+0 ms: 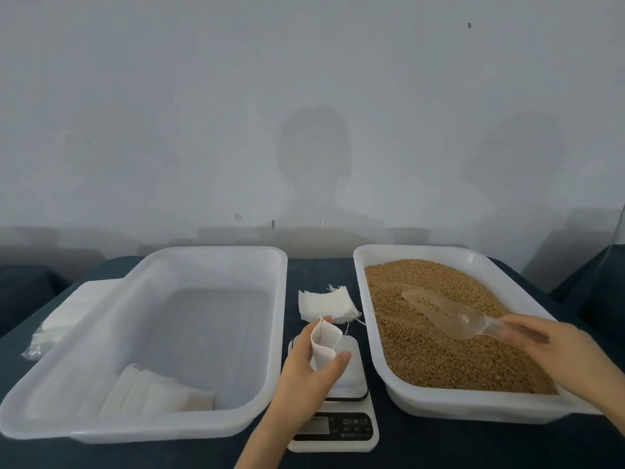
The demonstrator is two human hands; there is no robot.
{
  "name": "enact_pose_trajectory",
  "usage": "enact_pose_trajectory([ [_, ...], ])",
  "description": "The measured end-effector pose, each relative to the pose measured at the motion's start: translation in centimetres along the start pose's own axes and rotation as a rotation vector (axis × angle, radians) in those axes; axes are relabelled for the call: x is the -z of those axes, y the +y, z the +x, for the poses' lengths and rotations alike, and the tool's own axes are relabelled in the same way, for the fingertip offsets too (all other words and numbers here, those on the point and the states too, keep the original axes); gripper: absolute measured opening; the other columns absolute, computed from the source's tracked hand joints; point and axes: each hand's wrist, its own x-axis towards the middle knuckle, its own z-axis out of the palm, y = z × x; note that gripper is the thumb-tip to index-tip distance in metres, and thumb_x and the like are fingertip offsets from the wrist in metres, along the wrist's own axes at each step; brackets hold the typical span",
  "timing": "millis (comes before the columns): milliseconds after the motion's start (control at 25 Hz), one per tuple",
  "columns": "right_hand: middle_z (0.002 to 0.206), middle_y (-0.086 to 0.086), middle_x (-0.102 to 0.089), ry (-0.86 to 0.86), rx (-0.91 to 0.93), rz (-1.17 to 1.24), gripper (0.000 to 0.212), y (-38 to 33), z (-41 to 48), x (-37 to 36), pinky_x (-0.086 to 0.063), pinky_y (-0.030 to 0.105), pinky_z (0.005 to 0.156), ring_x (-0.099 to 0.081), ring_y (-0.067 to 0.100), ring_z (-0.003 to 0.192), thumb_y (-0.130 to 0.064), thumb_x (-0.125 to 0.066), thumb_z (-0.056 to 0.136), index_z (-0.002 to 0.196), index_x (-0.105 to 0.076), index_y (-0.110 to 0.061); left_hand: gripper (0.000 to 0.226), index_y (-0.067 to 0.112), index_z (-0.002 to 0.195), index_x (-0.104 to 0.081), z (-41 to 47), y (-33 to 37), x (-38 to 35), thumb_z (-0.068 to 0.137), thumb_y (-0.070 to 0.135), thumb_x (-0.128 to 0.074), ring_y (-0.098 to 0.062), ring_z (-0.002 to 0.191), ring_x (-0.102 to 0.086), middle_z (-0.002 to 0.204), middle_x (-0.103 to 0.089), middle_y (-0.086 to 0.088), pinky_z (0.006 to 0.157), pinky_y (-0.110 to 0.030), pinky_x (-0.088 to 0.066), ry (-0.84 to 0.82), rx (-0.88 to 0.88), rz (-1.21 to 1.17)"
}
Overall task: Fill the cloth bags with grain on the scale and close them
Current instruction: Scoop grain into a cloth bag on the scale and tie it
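Observation:
My left hand [309, 365] holds a small white cloth bag [324, 343] upright with its mouth open, just above the white kitchen scale [351, 424]. My right hand [554, 346] grips the handle of a clear plastic scoop [446, 313]. The scoop's bowl lies in the brown grain [429, 350], which fills the white tub [449, 406] on the right. A fanned stack of empty cloth bags [326, 304] lies behind the scale.
A large white tub [216, 257] stands on the left, with several filled bags [159, 394] at its near end. A pile of white packets [67, 316] lies past its left side. The dark cloth table [473, 448] meets a grey wall behind.

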Motion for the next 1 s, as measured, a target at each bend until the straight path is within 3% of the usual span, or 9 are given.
enact_pose_trajectory([
  [80,0.092,-0.029,-0.062,-0.011,0.028,0.044,0.03,-1.3,-0.5,1.2,-0.048,0.039,0.087,-0.057,0.004,0.089,-0.067,-0.049,0.064,0.092,-0.054,-0.059,0.07,0.039,0.138,-0.036,0.3,-0.1,0.0,0.077,0.054,-0.068,-0.016,0.118,-0.053,0.129,-0.051,0.009,0.101,-0.039,-0.048,-0.021,0.007,0.018],
  [200,0.079,-0.042,-0.06,-0.073,0.134,0.078,0.023,-3.6,-0.6,2.5,-0.047,0.023,0.078,-0.058,-0.007,0.081,-0.057,-0.054,0.066,0.088,-0.054,-0.061,0.064,0.04,0.137,-0.036,0.6,-0.2,-0.1,0.08,0.043,-0.066,-0.017,0.116,-0.053,0.127,-0.051,0.008,0.1,-0.04,-0.049,-0.037,0.009,0.037],
  [320,0.086,-0.035,-0.064,-0.163,0.257,0.003,0.02,-5.9,0.1,2.6,-0.049,0.017,0.067,-0.062,-0.005,0.083,-0.047,-0.056,0.074,0.093,-0.06,-0.053,0.062,0.041,0.137,-0.036,1.0,-0.1,-0.2,0.083,0.035,-0.066,-0.015,0.114,-0.054,0.126,-0.051,0.009,0.099,-0.036,-0.05,-0.046,0.014,0.061],
  [400,0.09,-0.027,-0.066,-0.212,0.323,-0.038,0.018,-7.2,0.9,2.2,-0.051,0.019,0.069,-0.062,-0.008,0.084,-0.039,-0.059,0.081,0.097,-0.063,-0.048,0.061,0.042,0.134,-0.038,1.3,0.0,-0.3,0.08,0.038,-0.066,-0.014,0.113,-0.055,0.124,-0.053,0.01,0.097,-0.033,-0.05,-0.067,0.01,0.07],
  [560,0.087,-0.028,-0.065,-0.229,0.395,-0.169,0.014,-9.0,2.5,1.4,-0.047,0.017,0.063,-0.059,-0.011,0.074,-0.042,-0.059,0.084,0.093,-0.061,-0.053,0.065,0.041,0.134,-0.041,1.8,0.3,-0.5,0.073,0.043,-0.063,-0.012,0.117,-0.054,0.123,-0.058,0.014,0.102,-0.039,-0.047,-0.096,-0.002,0.043],
  [760,0.084,-0.032,-0.063,-0.22,0.429,-0.338,0.012,-10.2,4.1,1.1,-0.053,0.024,0.073,-0.062,-0.004,0.074,-0.049,-0.059,0.083,0.089,-0.058,-0.059,0.061,0.039,0.13,-0.044,2.4,0.5,-0.6,0.073,0.046,-0.063,-0.012,0.115,-0.054,0.122,-0.058,0.014,0.102,-0.038,-0.047,-0.069,-0.011,0.03],
  [880,0.084,-0.035,-0.06,-0.183,0.52,-0.434,0.009,-10.9,4.8,1.2,-0.039,0.025,0.088,-0.055,-0.01,0.083,-0.053,-0.056,0.083,0.091,-0.059,-0.057,0.059,0.037,0.132,-0.043,2.8,0.4,-0.7,0.079,0.046,-0.066,-0.009,0.116,-0.053,0.124,-0.056,0.016,0.103,-0.033,-0.045,-0.063,-0.027,0.053],
  [1000,0.084,-0.032,-0.056,-0.141,0.587,-0.512,0.013,-11.9,5.4,1.3,-0.029,0.027,0.091,-0.05,-0.011,0.085,-0.055,-0.054,0.084,0.095,-0.06,-0.051,0.054,0.033,0.133,-0.042,3.1,0.2,-1.0,0.086,0.041,-0.067,-0.006,0.116,-0.052,0.125,-0.056,0.016,0.104,-0.027,-0.043,-0.072,-0.048,0.087],
])
